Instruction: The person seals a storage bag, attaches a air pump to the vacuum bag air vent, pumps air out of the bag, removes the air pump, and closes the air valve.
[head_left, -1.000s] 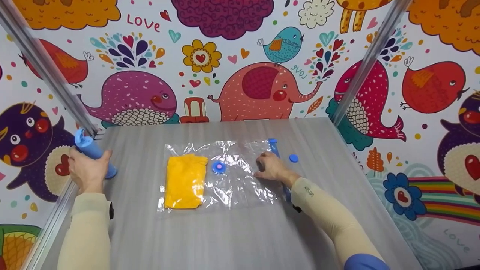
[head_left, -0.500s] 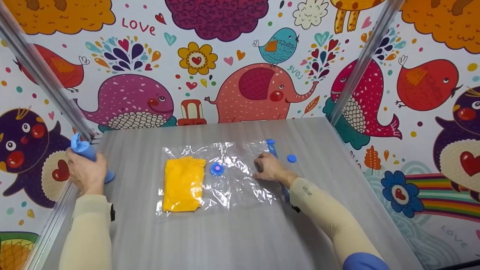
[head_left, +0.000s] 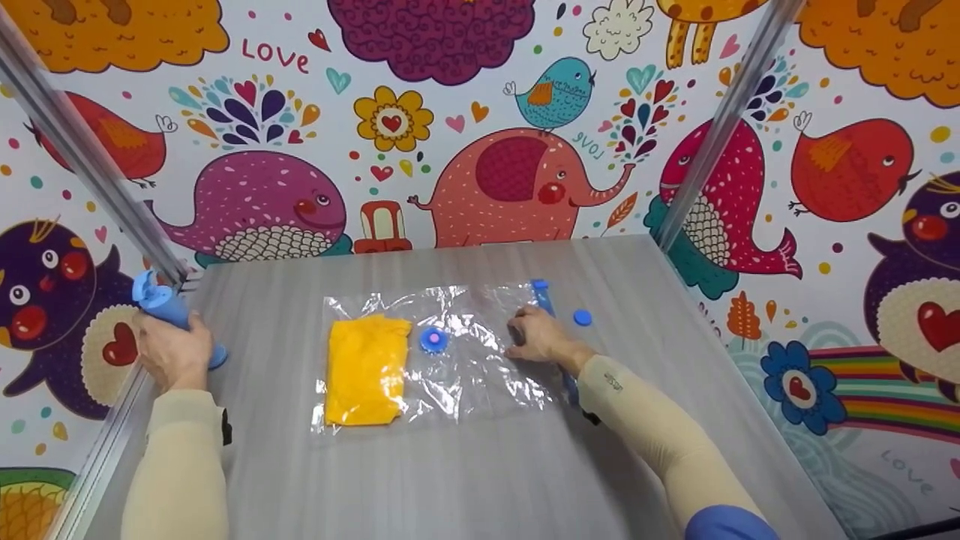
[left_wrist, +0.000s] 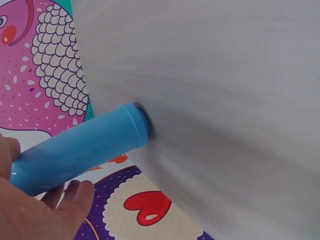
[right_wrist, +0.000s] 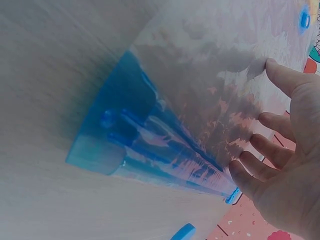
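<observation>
At the left of the head view, my left hand (head_left: 176, 349) grips a blue cylindrical hand pump (head_left: 163, 301). The pump leans, its lower end (left_wrist: 134, 125) right at the tabletop in the left wrist view. A clear plastic vacuum bag (head_left: 480, 386) lies flat mid-table with a folded yellow cloth (head_left: 365, 367) inside its left part. Beside the cloth sits a round blue valve (head_left: 433, 340) with a pink centre. My right hand (head_left: 544, 337) rests its fingertips on the bag near the blue-banded end (right_wrist: 120, 92), fingers spread and gently bent in the right wrist view.
A small round blue cap (head_left: 582, 317) lies on the grey table (head_left: 390, 487) just right of the bag. Patterned walls (head_left: 480, 90) stand at the back and both sides, with metal posts (head_left: 720, 135) at the corners.
My left hand and the pump have shifted slightly left and down in the head view, partly along with the whole scene. The right hand stays on the bag.
</observation>
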